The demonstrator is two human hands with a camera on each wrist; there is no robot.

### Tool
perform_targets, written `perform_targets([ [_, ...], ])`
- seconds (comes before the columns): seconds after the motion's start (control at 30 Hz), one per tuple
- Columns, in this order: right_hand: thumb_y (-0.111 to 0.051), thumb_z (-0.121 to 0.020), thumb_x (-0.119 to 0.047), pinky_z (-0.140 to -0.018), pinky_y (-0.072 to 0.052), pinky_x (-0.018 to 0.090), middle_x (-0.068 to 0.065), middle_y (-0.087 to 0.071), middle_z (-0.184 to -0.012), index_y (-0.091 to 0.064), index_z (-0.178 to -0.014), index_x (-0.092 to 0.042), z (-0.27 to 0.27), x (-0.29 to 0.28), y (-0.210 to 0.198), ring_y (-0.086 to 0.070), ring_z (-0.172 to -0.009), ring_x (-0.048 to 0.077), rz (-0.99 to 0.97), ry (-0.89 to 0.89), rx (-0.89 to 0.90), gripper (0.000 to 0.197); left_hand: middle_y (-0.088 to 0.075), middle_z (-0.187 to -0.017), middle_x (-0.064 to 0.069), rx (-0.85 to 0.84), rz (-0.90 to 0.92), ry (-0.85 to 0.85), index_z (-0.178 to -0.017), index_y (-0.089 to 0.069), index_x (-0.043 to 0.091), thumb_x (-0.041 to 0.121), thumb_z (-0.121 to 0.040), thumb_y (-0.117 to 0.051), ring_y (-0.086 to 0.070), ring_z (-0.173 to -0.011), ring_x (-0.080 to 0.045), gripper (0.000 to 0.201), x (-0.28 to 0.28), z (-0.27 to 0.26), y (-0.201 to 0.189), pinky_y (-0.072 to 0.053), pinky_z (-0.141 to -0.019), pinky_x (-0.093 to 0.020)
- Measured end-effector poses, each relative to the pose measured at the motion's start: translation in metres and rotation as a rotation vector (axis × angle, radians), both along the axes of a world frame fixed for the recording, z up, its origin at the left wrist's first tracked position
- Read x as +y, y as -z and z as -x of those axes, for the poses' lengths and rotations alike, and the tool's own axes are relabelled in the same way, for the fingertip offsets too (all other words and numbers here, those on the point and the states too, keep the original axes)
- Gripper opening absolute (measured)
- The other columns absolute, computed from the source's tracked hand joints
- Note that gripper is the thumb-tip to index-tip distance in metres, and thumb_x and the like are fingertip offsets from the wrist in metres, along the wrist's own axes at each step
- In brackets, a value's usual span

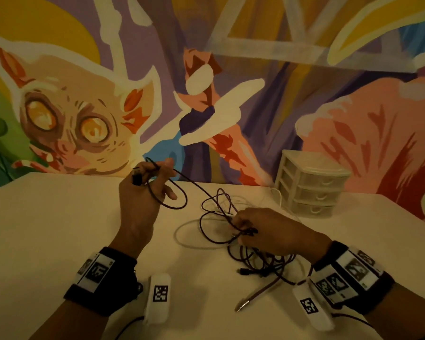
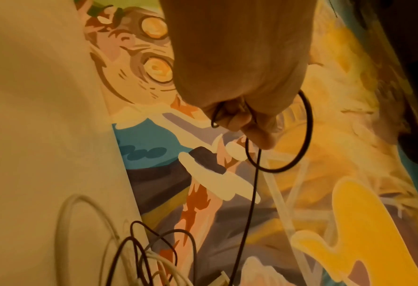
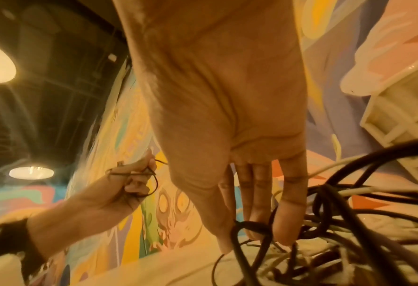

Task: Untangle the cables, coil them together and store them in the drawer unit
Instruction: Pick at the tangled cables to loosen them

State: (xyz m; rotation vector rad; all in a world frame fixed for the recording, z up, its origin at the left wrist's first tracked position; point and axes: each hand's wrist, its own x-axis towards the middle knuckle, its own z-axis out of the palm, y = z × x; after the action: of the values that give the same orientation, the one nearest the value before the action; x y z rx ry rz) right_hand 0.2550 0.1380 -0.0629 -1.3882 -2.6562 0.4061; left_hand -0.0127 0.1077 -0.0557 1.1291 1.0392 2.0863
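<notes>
A tangle of dark and white cables [image 1: 231, 217] lies mid-table. My left hand [image 1: 150, 177] is raised above the table to the left. It grips one dark cable [image 1: 174, 192] near its plug, with a loop hanging below the fingers. The same loop [image 2: 305, 135] hangs from the left hand [image 2: 240, 118] in the left wrist view. This cable runs taut down to the tangle. My right hand [image 1: 243, 229] rests on the tangle and pinches a dark strand [image 3: 249, 226] between thumb and fingers [image 3: 286, 222]. The white drawer unit [image 1: 312, 187] stands at the back right, its drawers closed.
A white cable loop [image 1: 189, 239] lies left of the tangle. More dark coils [image 1: 268, 263] lie under my right wrist. A thin maroon stick with a metal tip [image 1: 255, 295] lies near the front. A painted wall runs along the table's far edge [image 1: 84, 175].
</notes>
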Motion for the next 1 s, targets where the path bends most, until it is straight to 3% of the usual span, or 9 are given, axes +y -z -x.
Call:
perform_targets([
  [0.1,-0.073,-0.095,-0.024,-0.101,-0.053,0.034,-0.006,-0.067,-0.127,-0.071,-0.127,-0.027,-0.003,0.007,-0.001,-0.063,-0.116,0.015,-0.038,0.037,-0.09,0.032,-0.077,-0.091,-0.005,-0.068,-0.008,-0.063,-0.101,-0.067,0.006,0.03,-0.097,-0.075,-0.059,-0.05,-0.014,0.026,0.0,0.005,-0.002,-0.051,-0.054,-0.017],
  [0.23,-0.072,-0.097,-0.018,-0.084,-0.052,0.02,-0.009,-0.076,-0.113,-0.081,-0.11,-0.028,-0.005,0.008,-0.014,-0.067,-0.098,0.006,-0.125,0.117,0.037,0.019,-0.08,-0.095,-0.004,-0.091,-0.001,-0.094,-0.099,-0.07,0.013,0.034,-0.096,-0.076,-0.06,-0.054,-0.014,0.022,0.002,0.009,0.0,-0.053,-0.054,-0.019],
  [0.33,-0.074,-0.098,-0.028,-0.081,-0.059,0.024,-0.014,-0.076,-0.104,-0.081,-0.11,-0.035,-0.006,0.007,-0.033,-0.071,-0.087,0.001,-0.243,0.168,0.315,0.015,-0.08,-0.1,-0.006,0.003,0.035,-0.066,-0.107,-0.073,0.003,0.032,-0.095,-0.078,-0.062,-0.061,-0.019,0.031,0.004,0.006,0.006,-0.047,-0.05,-0.016],
  [0.47,-0.069,-0.102,-0.033,-0.074,-0.055,0.012,-0.016,-0.076,-0.096,-0.077,-0.117,-0.038,-0.018,0.004,-0.069,-0.071,-0.082,-0.001,-0.573,0.249,0.724,0.018,-0.079,-0.098,-0.004,0.095,0.079,0.005,-0.102,-0.07,-0.002,0.028,-0.09,-0.083,-0.06,-0.056,-0.022,0.035,0.005,0.0,0.009,-0.041,-0.048,-0.019],
  [0.6,-0.072,-0.099,-0.033,-0.076,-0.064,0.036,-0.008,-0.077,-0.093,-0.069,-0.125,-0.032,-0.019,0.002,-0.077,-0.076,-0.083,0.007,-0.414,0.241,0.894,0.026,-0.079,-0.1,0.002,0.214,0.158,0.071,-0.102,-0.069,0.002,0.022,-0.092,-0.081,-0.063,-0.055,-0.023,0.025,0.006,-0.005,0.011,-0.038,-0.047,-0.026],
  [0.67,-0.075,-0.098,-0.033,-0.078,-0.061,0.031,-0.009,-0.077,-0.095,-0.069,-0.116,-0.031,-0.016,-0.002,-0.077,-0.075,-0.086,0.006,-0.374,0.229,0.909,0.019,-0.078,-0.101,0.002,0.247,0.171,0.108,-0.101,-0.071,0.01,0.025,-0.092,-0.081,-0.065,-0.057,-0.026,0.02,0.004,-0.009,0.012,-0.04,-0.05,-0.03],
  [0.77,-0.076,-0.096,-0.03,-0.079,-0.051,0.02,-0.015,-0.077,-0.094,-0.074,-0.102,-0.036,-0.004,-0.009,-0.06,-0.071,-0.09,-0.001,-0.252,0.141,0.674,0.008,-0.078,-0.105,0.004,0.305,0.177,0.182,-0.103,-0.078,0.02,0.037,-0.092,-0.08,-0.067,-0.062,-0.025,0.02,-0.001,-0.017,0.011,-0.042,-0.057,-0.035],
  [0.9,-0.074,-0.099,-0.03,-0.075,-0.057,0.03,-0.011,-0.076,-0.1,-0.063,-0.107,-0.032,0.009,-0.013,-0.038,-0.072,-0.098,0.007,-0.108,0.0,0.658,0.014,-0.07,-0.072,-0.007,0.415,0.191,0.209,-0.101,-0.081,0.026,0.05,-0.091,-0.074,-0.061,-0.062,-0.014,0.027,-0.005,-0.023,0.015,-0.044,-0.063,-0.023],
  [1.0,-0.077,-0.096,-0.029,-0.085,-0.063,0.038,-0.003,-0.076,-0.102,-0.056,-0.105,-0.026,0.014,-0.015,-0.03,-0.076,-0.097,0.013,0.0,-0.019,0.721,0.024,-0.067,-0.069,0.006,0.473,0.204,0.226,-0.1,-0.081,0.018,0.046,-0.094,-0.073,-0.058,-0.061,-0.01,0.03,-0.005,-0.025,0.016,-0.046,-0.064,-0.015],
])
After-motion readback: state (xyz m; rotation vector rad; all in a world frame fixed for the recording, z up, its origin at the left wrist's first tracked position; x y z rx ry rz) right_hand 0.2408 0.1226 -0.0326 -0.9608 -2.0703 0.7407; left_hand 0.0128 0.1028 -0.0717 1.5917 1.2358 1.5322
